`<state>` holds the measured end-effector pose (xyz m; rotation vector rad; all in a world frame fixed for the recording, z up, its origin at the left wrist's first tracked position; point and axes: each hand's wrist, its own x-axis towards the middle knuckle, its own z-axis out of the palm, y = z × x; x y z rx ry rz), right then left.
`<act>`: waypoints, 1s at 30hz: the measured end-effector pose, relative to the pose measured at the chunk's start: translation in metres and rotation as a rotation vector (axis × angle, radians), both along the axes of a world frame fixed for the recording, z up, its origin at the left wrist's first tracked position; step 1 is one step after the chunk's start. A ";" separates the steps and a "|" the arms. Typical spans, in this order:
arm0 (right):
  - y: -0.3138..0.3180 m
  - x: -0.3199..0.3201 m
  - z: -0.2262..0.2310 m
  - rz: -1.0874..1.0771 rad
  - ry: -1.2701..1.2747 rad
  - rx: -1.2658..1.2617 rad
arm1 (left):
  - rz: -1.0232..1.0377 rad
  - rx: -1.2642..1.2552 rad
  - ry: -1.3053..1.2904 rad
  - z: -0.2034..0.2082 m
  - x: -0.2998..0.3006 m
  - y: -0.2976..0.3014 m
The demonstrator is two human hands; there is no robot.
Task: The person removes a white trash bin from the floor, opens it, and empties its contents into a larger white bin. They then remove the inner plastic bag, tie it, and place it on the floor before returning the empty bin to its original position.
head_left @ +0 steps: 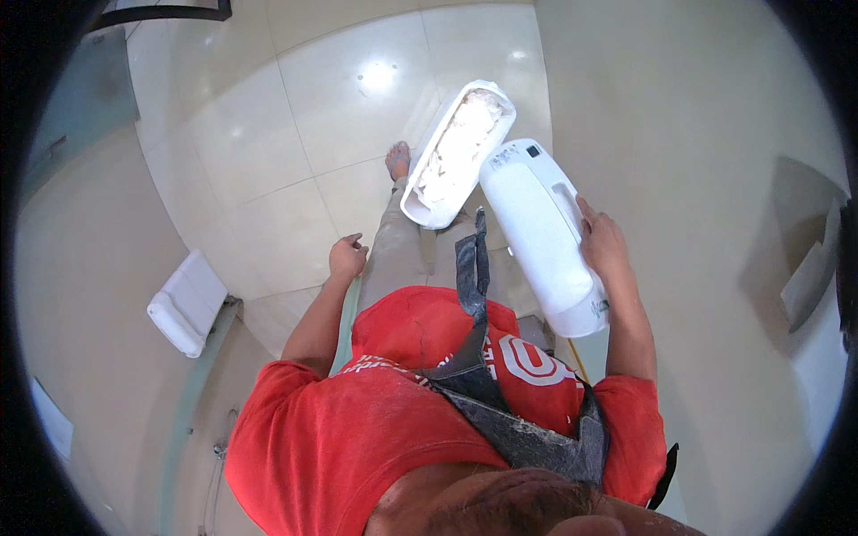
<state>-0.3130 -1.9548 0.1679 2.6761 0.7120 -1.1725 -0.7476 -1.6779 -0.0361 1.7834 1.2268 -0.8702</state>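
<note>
A long white plastic cover [541, 237] with rounded ends and a small black square near its far end is held at my right side. My right hand [605, 239] grips its long right edge, and its fingers partly disappear behind that edge. Just beyond the cover's far left end is a narrow white bin [424, 214], its top uncovered, full of crumpled white paper-like stuff [465, 143]. Over my left thigh, my left hand [349, 257] is away from both pieces. Its fingers are loosely bent and apart, with nothing visible in them.
A small white box [188, 304] is at the left beside a glass panel's edge [192, 393]. Pale tiles [344, 98] cover the floor ahead, where my bare foot [399, 161] shows. A beige wall [688, 179] rises at the right, with a pale fixture [811, 277] at the far right.
</note>
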 end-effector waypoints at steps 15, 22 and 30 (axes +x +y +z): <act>-0.019 0.004 -0.021 0.098 -0.007 0.015 | 0.090 -0.111 -0.040 0.009 0.030 -0.012; -0.004 0.007 -0.010 0.186 0.041 -0.025 | 0.075 -0.118 -0.080 0.002 0.052 -0.025; 0.049 0.008 -0.029 0.322 0.080 0.090 | 0.190 -0.098 -0.049 0.008 0.009 -0.028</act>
